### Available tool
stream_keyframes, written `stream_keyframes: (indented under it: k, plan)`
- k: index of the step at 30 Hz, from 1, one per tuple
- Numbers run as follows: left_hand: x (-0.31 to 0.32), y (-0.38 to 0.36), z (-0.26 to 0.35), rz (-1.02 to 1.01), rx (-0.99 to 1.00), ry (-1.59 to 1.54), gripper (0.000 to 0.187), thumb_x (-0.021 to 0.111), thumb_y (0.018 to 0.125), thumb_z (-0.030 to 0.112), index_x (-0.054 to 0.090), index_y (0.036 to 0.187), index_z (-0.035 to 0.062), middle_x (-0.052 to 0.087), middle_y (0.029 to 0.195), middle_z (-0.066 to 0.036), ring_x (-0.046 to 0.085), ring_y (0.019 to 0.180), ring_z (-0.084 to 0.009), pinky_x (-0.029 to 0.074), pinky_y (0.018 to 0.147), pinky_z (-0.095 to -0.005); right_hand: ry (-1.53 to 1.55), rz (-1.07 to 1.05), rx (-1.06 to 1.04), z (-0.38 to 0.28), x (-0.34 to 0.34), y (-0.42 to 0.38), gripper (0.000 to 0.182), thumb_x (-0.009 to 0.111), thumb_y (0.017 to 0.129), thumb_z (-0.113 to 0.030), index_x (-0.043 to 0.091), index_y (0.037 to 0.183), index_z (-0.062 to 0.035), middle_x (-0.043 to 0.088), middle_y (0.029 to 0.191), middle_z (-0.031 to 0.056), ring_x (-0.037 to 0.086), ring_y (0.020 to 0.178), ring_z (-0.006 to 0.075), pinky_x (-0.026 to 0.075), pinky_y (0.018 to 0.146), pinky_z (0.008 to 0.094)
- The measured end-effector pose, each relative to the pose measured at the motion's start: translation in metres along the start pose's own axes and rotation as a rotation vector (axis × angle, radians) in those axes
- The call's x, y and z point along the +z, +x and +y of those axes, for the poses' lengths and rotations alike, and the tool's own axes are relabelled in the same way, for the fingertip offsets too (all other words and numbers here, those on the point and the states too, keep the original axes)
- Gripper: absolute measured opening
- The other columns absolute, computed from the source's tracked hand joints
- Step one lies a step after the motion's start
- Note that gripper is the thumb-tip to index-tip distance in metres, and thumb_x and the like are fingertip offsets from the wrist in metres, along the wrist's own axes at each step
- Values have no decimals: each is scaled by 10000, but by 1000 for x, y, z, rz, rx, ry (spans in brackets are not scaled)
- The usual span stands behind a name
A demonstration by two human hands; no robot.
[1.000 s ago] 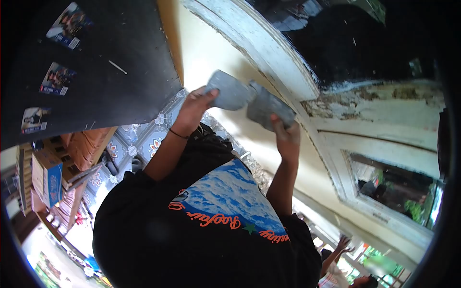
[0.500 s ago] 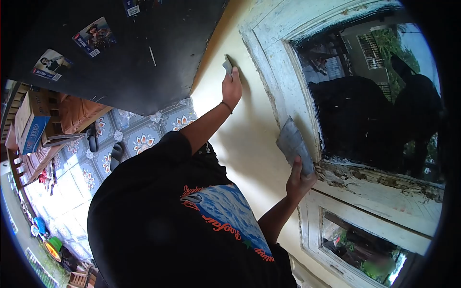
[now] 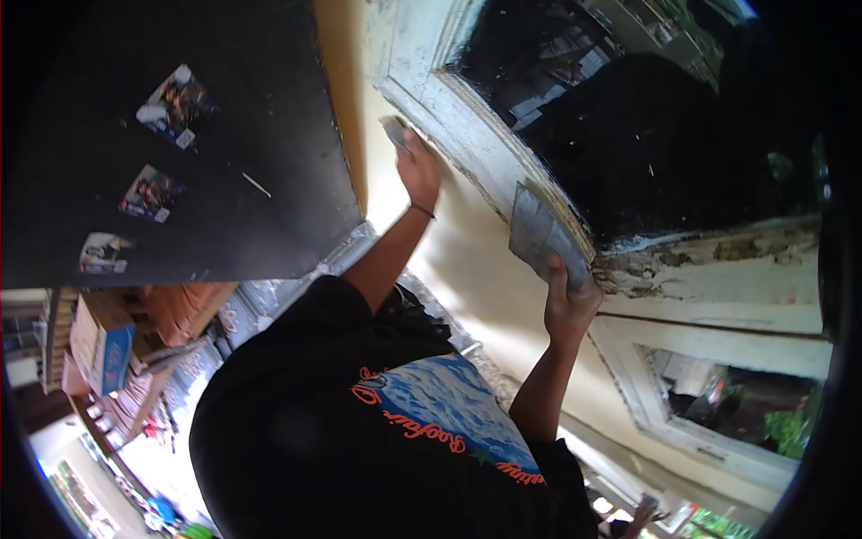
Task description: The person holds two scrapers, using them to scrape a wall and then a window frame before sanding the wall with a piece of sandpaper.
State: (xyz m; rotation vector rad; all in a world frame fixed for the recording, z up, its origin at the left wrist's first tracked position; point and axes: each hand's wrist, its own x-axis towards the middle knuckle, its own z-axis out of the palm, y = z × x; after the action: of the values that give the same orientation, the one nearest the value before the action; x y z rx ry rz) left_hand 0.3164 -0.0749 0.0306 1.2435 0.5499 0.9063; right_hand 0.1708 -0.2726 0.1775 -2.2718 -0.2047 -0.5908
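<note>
My left hand [image 3: 418, 171] is raised against the cream wall [image 3: 462, 238], beside the white window frame. A small grey flat piece [image 3: 395, 133] is gripped in its fingers, its edge at the wall; the hand is slightly blurred. My right hand [image 3: 572, 308] is closed round the lower end of a larger grey flat plate [image 3: 541, 234], thumb on its face. This plate stands tilted just in front of the weathered window frame [image 3: 503, 121], near its lower corner. Whether it touches the frame I cannot tell.
Dark glass [image 3: 628, 162] fills the window; below it the sill [image 3: 682, 269] is cracked and peeling. A black board [image 3: 260, 117] with stickers is at upper left. Beneath that are a cardboard box [image 3: 101, 346] and wooden furniture. A smaller window [image 3: 718, 395] sits at lower right.
The view has turned and shifted. My left hand, with the small piece, has come closer to the window frame. My right hand still holds the plate near the frame's corner.
</note>
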Motion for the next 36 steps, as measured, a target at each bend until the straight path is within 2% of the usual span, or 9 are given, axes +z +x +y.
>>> stream_keyframes:
  k: [3, 6, 8, 11, 18, 22, 25, 31, 36]
  plan:
    - [-16, -64, 0, -171, 445, 504, 551, 296, 907, 353, 279, 1218, -101, 379, 1201, -233, 365, 1123, -239, 261, 946, -290, 61, 27, 64, -9, 2, 2, 180, 613, 746, -145, 575, 767, 30, 564, 619, 182, 571, 563, 319, 427, 518, 321]
    - [-19, -53, 18, -379, 125, 232, 616, 289, 908, 341, 45, 1289, -76, 113, 1355, -218, 121, 1266, -229, 105, 1023, -281, 17, 2, 103, -11, -2, 2, 216, 583, 781, -166, 584, 805, 49, 591, 638, 118, 533, 573, 145, 424, 560, 275]
    - [-13, -8, -6, -274, -15, 58, 549, 270, 911, 318, 201, 1245, -111, 258, 1287, -257, 240, 1222, -296, 173, 1005, -319, 21, -6, 45, -10, -4, 3, 179, 589, 762, -172, 587, 827, -6, 572, 669, 188, 571, 610, 329, 434, 536, 322]
    - [-9, -2, -11, -258, -99, 80, 510, 265, 912, 286, 258, 1224, -118, 283, 1260, -290, 258, 1208, -346, 176, 1006, -352, 35, -16, 84, -8, -3, 1, 209, 580, 783, -172, 583, 842, 29, 587, 655, 135, 540, 561, 203, 425, 568, 277]
    - [-20, -67, 15, -369, 152, 82, 589, 283, 904, 356, 162, 1270, -90, 198, 1330, -226, 198, 1246, -287, 164, 1009, -297, 34, 17, 21, -9, -3, 3, 140, 591, 751, -138, 582, 807, -10, 557, 656, 189, 546, 606, 347, 419, 523, 341]
    - [-1, -4, -11, -16, -28, 121, 602, 297, 891, 427, 484, 826, -142, 478, 625, -160, 378, 586, -238, 360, 632, -366, 2, -55, 141, -11, -5, 1, 146, 594, 748, -135, 583, 818, -7, 556, 647, 189, 548, 602, 342, 422, 527, 337]
    - [-21, -68, 7, -336, 396, 402, 525, 269, 909, 289, 236, 1223, -130, 261, 1273, -287, 236, 1215, -351, 147, 1015, -347, 9, 13, 65, -11, -1, 4, 148, 594, 748, -131, 591, 834, -10, 561, 642, 182, 552, 593, 333, 424, 531, 331]
    - [-17, -2, 17, -264, -70, 185, 521, 270, 912, 288, 225, 1237, -117, 242, 1290, -273, 222, 1231, -321, 159, 1015, -336, 9, 49, -4, -5, -1, 2, 135, 593, 746, -119, 601, 838, -19, 570, 638, 165, 555, 579, 320, 424, 531, 322]
    - [-12, -35, 24, -168, 381, 348, 593, 283, 897, 406, 343, 1191, -106, 463, 1103, -275, 443, 1056, -329, 308, 883, -320, -28, 70, 19, -3, 4, 1, 125, 610, 731, -106, 598, 814, -13, 568, 635, 163, 550, 561, 320, 423, 526, 327]
